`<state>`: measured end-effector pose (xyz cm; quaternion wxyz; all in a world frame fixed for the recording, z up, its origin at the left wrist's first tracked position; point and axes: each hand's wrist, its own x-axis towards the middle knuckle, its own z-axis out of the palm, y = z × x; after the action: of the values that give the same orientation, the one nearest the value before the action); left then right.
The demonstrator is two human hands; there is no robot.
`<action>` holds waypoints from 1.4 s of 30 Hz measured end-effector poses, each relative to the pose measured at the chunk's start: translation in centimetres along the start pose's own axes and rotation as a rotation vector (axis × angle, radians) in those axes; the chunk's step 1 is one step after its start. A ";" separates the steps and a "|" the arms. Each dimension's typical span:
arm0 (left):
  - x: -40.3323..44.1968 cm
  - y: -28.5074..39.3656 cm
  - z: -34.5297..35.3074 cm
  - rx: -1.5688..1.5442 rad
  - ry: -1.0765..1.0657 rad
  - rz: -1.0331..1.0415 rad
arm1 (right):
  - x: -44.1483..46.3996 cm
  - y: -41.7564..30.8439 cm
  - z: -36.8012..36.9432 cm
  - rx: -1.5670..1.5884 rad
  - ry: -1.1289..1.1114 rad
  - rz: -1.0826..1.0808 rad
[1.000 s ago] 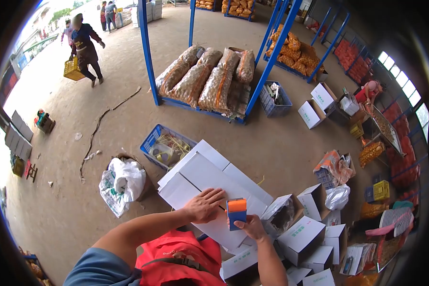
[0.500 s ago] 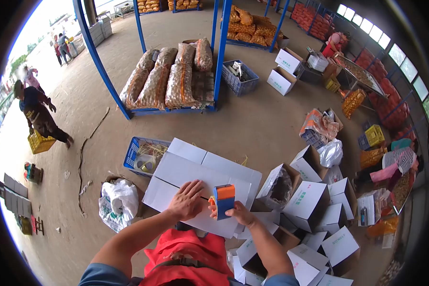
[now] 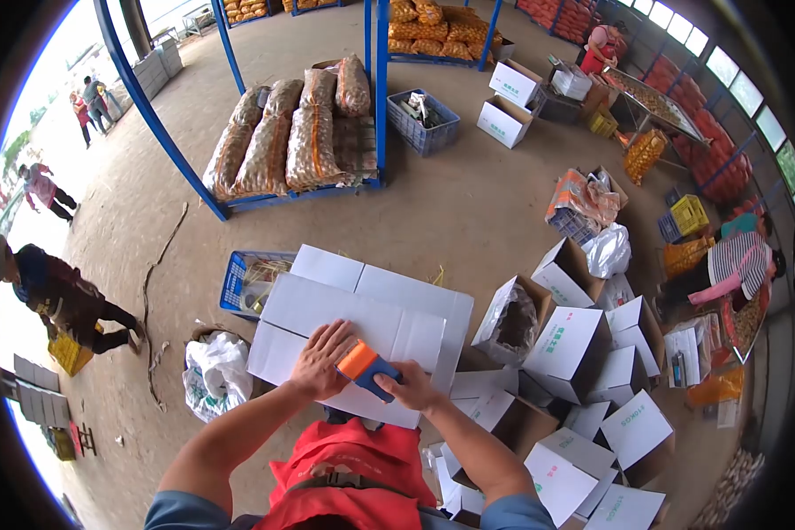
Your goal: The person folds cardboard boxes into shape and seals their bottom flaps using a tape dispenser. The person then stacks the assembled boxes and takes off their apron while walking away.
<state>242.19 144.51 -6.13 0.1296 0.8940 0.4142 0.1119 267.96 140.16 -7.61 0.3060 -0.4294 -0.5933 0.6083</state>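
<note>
A flat white cardboard box [image 3: 327, 302] lies in front of my body, its flaps and seams facing up. My left hand [image 3: 321, 362] rests flat on it near the front edge, fingers stretched out and holding nothing. My right hand [image 3: 408, 387] is wrapped round an orange and blue tape dispenser [image 3: 373, 374]. The dispenser is tilted low over the cardboard, with its orange end close beside my left fingers. Whether tape touches the box is hidden.
Several open white boxes [image 3: 567, 353] crowd my right side. A blue crate [image 3: 231, 281] stands behind the cardboard, and a white sack [image 3: 216, 375] sits to the left. Filled mesh sacks [image 3: 314, 146] lie on a blue rack ahead. A person [image 3: 57, 291] carries a yellow crate at left.
My right hand has brought the tape dispenser left and down toward my left hand, turning it from upright to tilted. The view has shifted slightly. The person at left has walked on.
</note>
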 end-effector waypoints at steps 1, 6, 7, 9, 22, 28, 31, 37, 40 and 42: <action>0.1 0.0 -0.1 0.000 -0.001 0.000 | 0.2 -0.9 0.1 -0.073 0.058 0.012; 0.3 0.0 -0.4 0.003 -0.077 -0.046 | 1.8 -3.6 -0.4 0.187 0.054 0.161; 0.3 -0.3 -0.3 -0.016 -0.058 -0.020 | 2.0 -3.5 -0.4 0.276 0.104 0.150; 0.6 -0.7 -0.5 -0.038 -0.046 -0.013 | 2.3 -2.7 -0.8 0.306 0.148 0.112; -3.0 -6.2 -2.4 -0.092 -0.021 0.034 | 1.6 -0.6 -1.0 0.351 0.119 -0.058; -5.9 -8.5 -3.1 0.011 -0.064 -0.077 | 2.1 -1.5 -0.7 0.285 0.115 0.021; -5.5 -8.6 -3.2 -0.011 -0.035 -0.056 | 3.4 -1.9 -0.9 0.334 0.104 0.021; -5.7 -8.9 -3.5 -0.087 -0.009 -0.052 | 9.0 -3.7 1.3 0.228 -0.051 0.004; -5.8 -9.3 -3.1 -0.176 -0.001 -0.054 | 11.0 -4.4 2.5 0.135 -0.128 -0.016; -5.9 -9.5 -2.8 -0.169 0.071 -0.062 | 11.5 -4.4 2.5 0.053 -0.149 -0.069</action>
<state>230.78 146.28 -7.10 0.1934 0.8620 0.4351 0.1741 260.02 149.61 -5.33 0.2930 -0.3540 -0.6126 0.6431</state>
